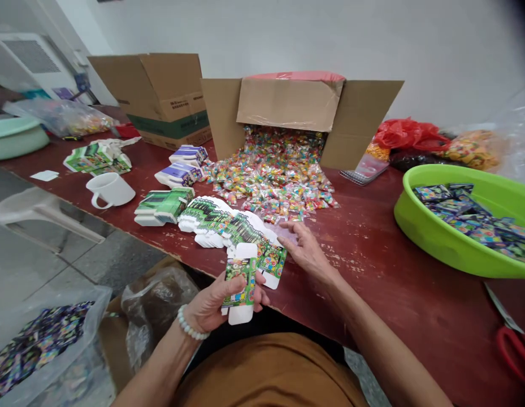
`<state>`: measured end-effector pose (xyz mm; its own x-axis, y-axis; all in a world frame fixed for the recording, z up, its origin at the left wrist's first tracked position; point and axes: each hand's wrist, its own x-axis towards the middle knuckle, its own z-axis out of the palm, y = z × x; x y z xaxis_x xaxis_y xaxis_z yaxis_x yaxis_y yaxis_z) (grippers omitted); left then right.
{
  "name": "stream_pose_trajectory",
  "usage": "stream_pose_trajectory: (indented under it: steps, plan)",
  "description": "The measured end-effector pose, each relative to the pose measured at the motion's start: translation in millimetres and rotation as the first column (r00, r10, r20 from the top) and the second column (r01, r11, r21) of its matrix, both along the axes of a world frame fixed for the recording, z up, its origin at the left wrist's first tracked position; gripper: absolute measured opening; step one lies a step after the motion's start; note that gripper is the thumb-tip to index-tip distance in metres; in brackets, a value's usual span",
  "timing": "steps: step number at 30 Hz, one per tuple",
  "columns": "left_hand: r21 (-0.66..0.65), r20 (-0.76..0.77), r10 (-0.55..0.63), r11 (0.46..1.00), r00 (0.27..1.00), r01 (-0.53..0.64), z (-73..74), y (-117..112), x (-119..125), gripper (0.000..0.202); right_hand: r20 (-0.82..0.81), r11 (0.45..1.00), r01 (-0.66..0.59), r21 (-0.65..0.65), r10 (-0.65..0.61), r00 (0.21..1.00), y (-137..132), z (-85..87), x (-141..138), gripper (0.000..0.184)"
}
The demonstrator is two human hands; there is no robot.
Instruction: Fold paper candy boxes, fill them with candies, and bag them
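My left hand point(211, 305) is closed around a flat, unfolded green printed carton point(240, 282), held upright just over the table's front edge. A white bead bracelet point(190, 327) sits on that wrist. My right hand point(304, 249) rests on the dark red table point(372, 271) with fingers stretched forward and apart, holding nothing, fingertips near the end of a fanned row of flat green cartons point(228, 226). Beyond it lies a spill of small colourful wrapped packets point(273, 181) from a tipped cardboard box point(287, 104).
A lime green basin point(427, 232) with dark printed packs sits at the right. Red-handled scissors point(514, 339) lie at the near right edge. A white mug point(109, 189), stacks of folded cartons point(163, 206), a second cardboard box point(160, 96) and plastic bags occupy the left.
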<state>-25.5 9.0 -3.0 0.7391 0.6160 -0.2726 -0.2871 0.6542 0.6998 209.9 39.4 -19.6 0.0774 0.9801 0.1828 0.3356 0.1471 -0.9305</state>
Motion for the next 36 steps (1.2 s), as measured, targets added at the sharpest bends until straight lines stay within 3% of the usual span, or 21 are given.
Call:
stream_pose_trajectory:
  steps: [3, 5, 7, 11, 17, 21, 26, 28, 30, 32, 36]
  plan:
    - [0.056, 0.043, -0.039, 0.998, 0.998, 0.036, 0.6, -4, 15, 0.055, 0.066, 0.978, -0.147, 0.151, 0.138, 0.988, -27, 28.3, -17, 0.018]
    - [0.116, 0.025, -0.049, 0.992, 0.998, 0.046, 2.7, -5, 22, 0.058, 0.200, 0.945, -0.179, 0.275, 0.125, 0.972, -43, 43.2, -25, 0.015]
    - [0.209, -0.024, -0.048, 0.977, 0.999, 0.052, 6.2, -5, 27, 0.061, 0.352, 0.920, -0.225, 0.319, 0.106, 0.930, -54, 52.8, -31, 0.018]
    - [0.352, -0.156, -0.064, 0.929, 0.986, 0.116, 16.0, -3, 30, 0.059, 0.482, 0.925, -0.323, 0.202, 0.193, 0.854, -57, 60.5, -34, 0.020]
    - [0.380, -0.346, -0.098, 0.895, 0.933, 0.235, 24.0, 0, 27, 0.049, 0.424, 0.904, -0.419, 0.088, 0.346, 0.837, -56, 70.9, -25, 0.017]
    - [0.347, -0.449, -0.094, 0.898, 0.889, 0.270, 22.2, -2, 28, 0.035, 0.364, 0.851, -0.521, -0.062, 0.506, 0.782, -56, 74.0, -14, 0.027]
    - [0.276, -0.506, -0.141, 0.908, 0.851, 0.315, 22.1, -5, 36, 0.024, 0.150, 0.740, -0.663, -0.116, 0.673, 0.724, -52, 65.3, -6, 0.046]
    - [0.340, -0.501, -0.076, 0.899, 0.862, 0.277, 22.0, -5, 38, 0.023, 0.113, 0.767, -0.632, -0.107, 0.641, 0.759, -52, 61.8, -7, 0.055]
    - [0.414, -0.486, 0.043, 0.891, 0.873, 0.186, 20.4, -5, 40, 0.023, 0.124, 0.877, -0.476, -0.068, 0.481, 0.868, -55, 57.6, -10, 0.062]
    - [0.429, -0.445, 0.129, 0.899, 0.886, 0.085, 16.7, -5, 43, 0.025, 0.093, 0.952, -0.303, -0.048, 0.306, 0.947, -56, 51.2, -15, 0.060]
    - [0.317, -0.380, 0.162, 0.948, 0.911, -0.037, 8.3, -6, 50, 0.033, -0.099, 0.966, -0.244, -0.086, 0.236, 0.967, -53, 35.5, -25, 0.016]
